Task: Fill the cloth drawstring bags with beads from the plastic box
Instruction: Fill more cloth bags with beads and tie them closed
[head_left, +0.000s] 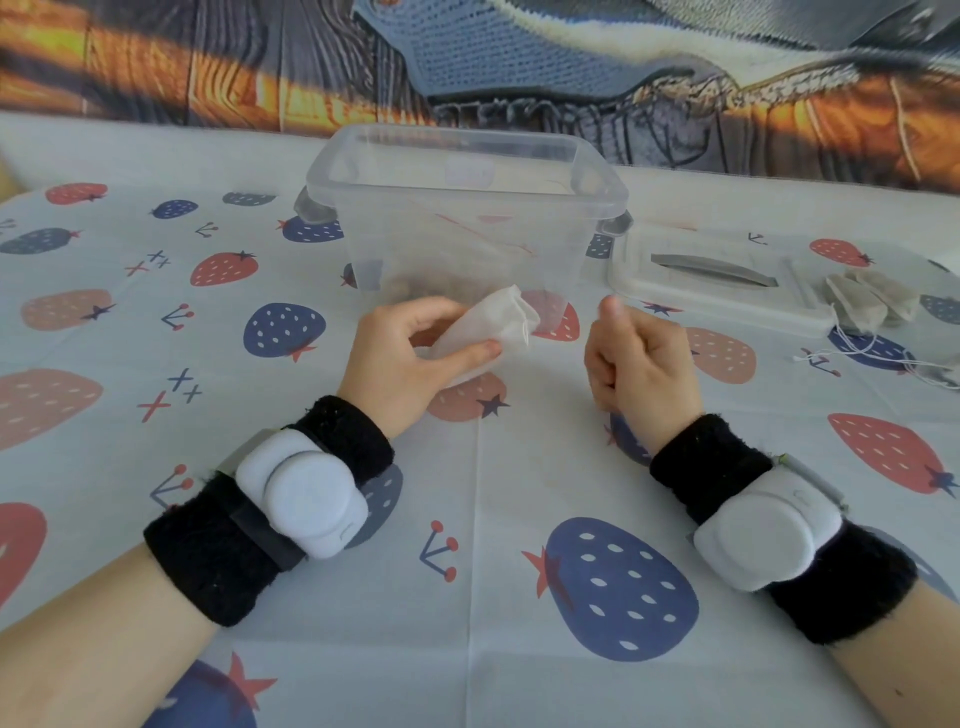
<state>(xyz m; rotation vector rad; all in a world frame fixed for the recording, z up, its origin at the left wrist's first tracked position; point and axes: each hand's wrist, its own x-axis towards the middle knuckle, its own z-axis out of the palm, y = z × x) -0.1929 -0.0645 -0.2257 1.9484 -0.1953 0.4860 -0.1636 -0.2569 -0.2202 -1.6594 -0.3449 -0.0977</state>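
Note:
My left hand (402, 358) grips a small white cloth drawstring bag (493, 325) just in front of the clear plastic box (465, 208), with the bag's mouth pointing right. A thin layer of dark beads (431, 283) lies at the bottom of the box. My right hand (641, 364) hovers to the right of the bag with its fingers curled into a fist and the thumb up; nothing shows in it. Both hands are near the table's middle, about a hand's width apart.
The box's lid (722, 283) lies flat to the right of the box. Several filled cloth bags (867, 301) with loose white strings (872, 358) rest beside the lid. A strawberry-print tablecloth (493, 519) covers the table; a patterned backdrop (208, 67) hangs behind.

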